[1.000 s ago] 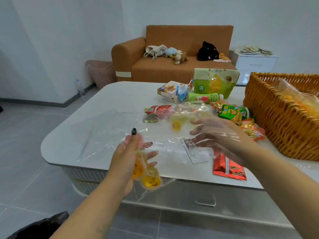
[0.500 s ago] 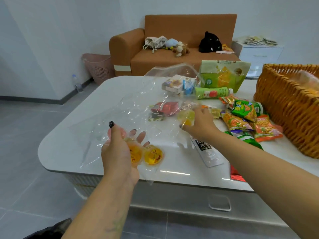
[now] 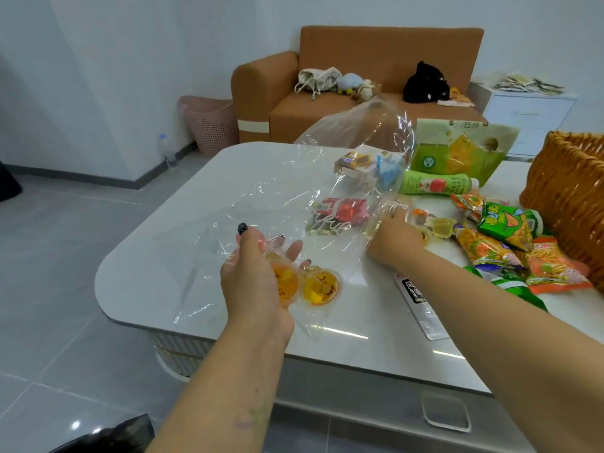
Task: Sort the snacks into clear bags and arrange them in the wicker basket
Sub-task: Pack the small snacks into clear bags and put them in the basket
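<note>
- Left hand (image 3: pixel 253 282): grips two orange jelly cups (image 3: pixel 305 284) through the clear bag (image 3: pixel 294 204), above the near left part of the white table (image 3: pixel 209 178).
- Right hand (image 3: pixel 394 238): reaching among loose jelly cups (image 3: pixel 438 225) at table centre; fingers hidden, grasp cannot be told.
- Snack packets (image 3: pixel 490 253): heaped just beside the wicker basket (image 3: pixel 568 188), at the table's right edge.

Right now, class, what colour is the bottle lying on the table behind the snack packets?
The bottle is light green with a red apple picture; the head view shows it.
</note>
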`<action>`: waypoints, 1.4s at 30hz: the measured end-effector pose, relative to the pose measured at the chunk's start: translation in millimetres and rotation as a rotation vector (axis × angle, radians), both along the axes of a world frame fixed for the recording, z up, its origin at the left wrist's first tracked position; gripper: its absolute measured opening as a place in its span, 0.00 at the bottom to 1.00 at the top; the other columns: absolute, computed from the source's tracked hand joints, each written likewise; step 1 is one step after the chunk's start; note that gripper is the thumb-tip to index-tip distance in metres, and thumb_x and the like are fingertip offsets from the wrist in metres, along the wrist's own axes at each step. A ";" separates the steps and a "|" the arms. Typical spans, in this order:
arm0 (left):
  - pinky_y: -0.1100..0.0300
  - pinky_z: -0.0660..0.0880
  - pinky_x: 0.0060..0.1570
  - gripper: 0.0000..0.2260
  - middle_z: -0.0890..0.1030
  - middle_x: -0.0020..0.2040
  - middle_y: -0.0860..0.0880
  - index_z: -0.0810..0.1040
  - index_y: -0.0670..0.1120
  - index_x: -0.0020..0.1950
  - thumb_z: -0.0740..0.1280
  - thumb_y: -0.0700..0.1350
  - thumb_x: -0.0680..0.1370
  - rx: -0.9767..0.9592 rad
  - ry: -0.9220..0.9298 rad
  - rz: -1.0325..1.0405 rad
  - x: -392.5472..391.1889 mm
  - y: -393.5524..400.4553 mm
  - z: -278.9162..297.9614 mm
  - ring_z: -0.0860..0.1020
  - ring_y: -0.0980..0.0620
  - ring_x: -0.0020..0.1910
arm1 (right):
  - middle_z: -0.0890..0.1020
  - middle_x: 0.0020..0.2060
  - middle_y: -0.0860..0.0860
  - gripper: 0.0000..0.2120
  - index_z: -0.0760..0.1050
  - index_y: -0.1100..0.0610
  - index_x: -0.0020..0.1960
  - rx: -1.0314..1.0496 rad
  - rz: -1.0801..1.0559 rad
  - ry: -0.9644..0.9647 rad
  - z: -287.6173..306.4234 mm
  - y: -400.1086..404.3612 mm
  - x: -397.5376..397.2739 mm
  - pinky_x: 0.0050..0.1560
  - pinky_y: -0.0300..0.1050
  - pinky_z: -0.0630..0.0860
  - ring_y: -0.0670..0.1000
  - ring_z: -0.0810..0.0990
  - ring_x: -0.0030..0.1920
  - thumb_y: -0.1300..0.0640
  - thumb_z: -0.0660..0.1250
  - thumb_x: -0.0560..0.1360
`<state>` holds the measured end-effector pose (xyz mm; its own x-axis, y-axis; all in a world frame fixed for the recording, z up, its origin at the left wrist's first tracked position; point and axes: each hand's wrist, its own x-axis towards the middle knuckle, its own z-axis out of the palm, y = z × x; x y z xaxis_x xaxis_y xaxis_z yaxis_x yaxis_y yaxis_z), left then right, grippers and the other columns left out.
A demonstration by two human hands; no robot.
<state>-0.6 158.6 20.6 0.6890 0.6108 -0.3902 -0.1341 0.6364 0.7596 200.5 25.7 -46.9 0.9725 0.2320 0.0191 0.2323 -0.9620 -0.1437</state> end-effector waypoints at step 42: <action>0.49 0.81 0.49 0.20 0.85 0.54 0.48 0.76 0.52 0.61 0.63 0.60 0.73 0.336 0.064 -0.717 -85.8 -68.3 -52.1 0.84 0.48 0.51 | 0.81 0.55 0.57 0.11 0.82 0.56 0.56 1.008 0.224 0.765 71.1 -104.9 -198.2 0.42 0.49 0.77 0.45 0.77 0.40 0.59 0.64 0.77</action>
